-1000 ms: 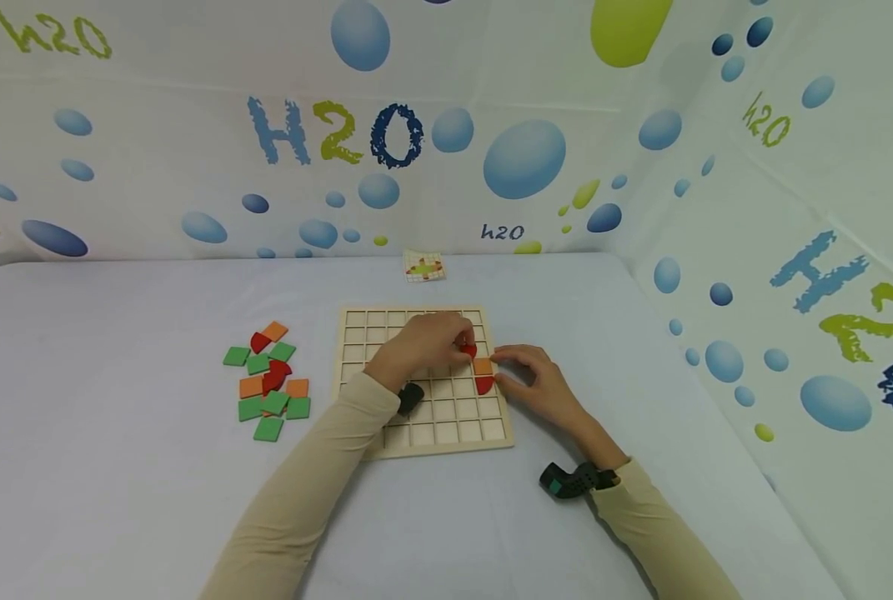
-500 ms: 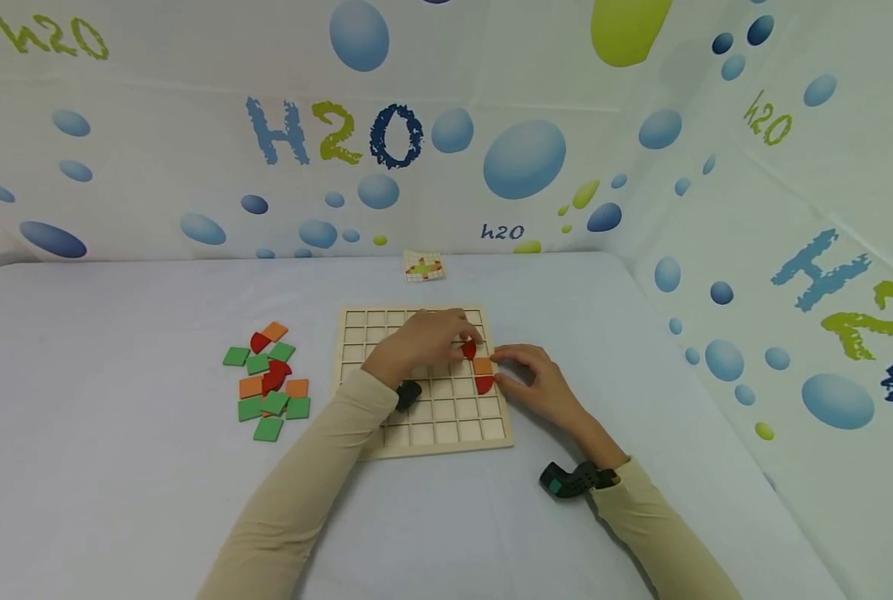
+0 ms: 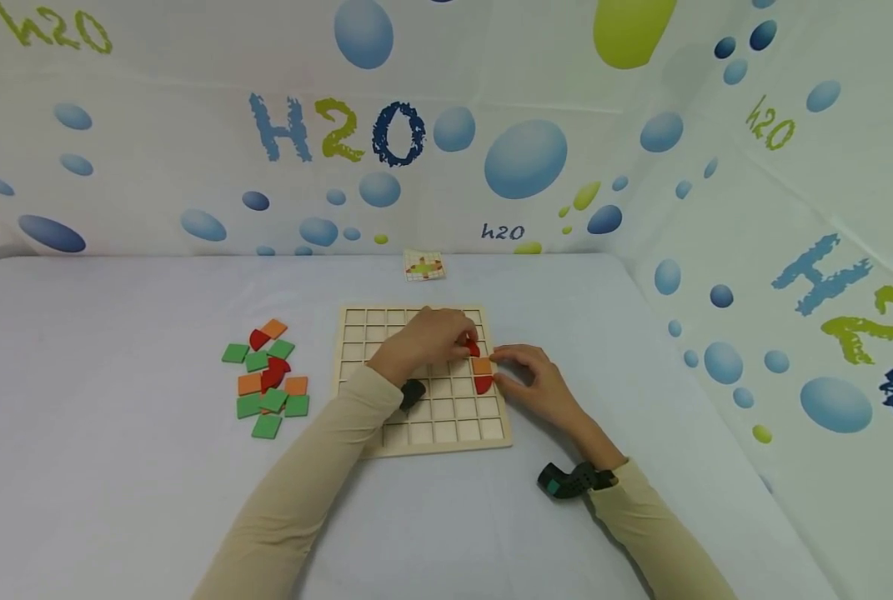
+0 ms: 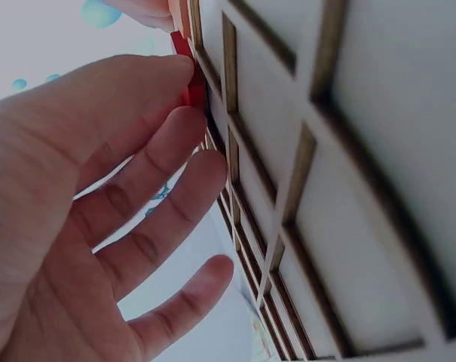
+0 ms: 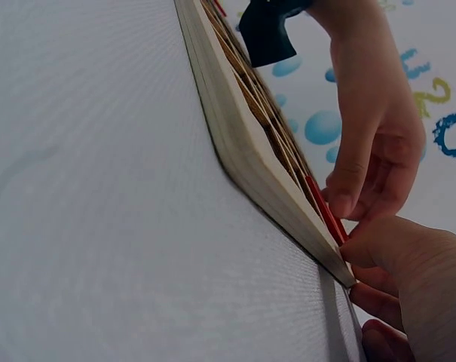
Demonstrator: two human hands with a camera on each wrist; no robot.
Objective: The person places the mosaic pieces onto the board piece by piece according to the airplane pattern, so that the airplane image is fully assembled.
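My left hand (image 3: 429, 335) reaches over the pale wooden grid board (image 3: 425, 433) and pinches a red quarter-round tile (image 3: 474, 349) between thumb and forefinger, at the board's right side. In the left wrist view the thumb covers part of that tile (image 4: 184, 54), and the other fingers are spread close to the grid. Just nearer to me, an orange square tile (image 3: 482, 367) and another red quarter-round tile (image 3: 484, 384) lie in cells of the same column. My right hand (image 3: 539, 385) touches the board's right edge with its thumb and fingertips, beside those tiles.
Left of the board lies a loose heap of green (image 3: 266, 427), orange (image 3: 296, 385) and red tiles (image 3: 273, 374), several overlapping. Behind the board a small pattern card (image 3: 424, 266) rests near the far table edge. A printed cloth (image 3: 524, 158) hangs behind the white-covered table.
The left hand has shifted slightly, and the red quarter-round tile in its fingers has turned and moved a little to the right. The right hand keeps its place at the board's edge.
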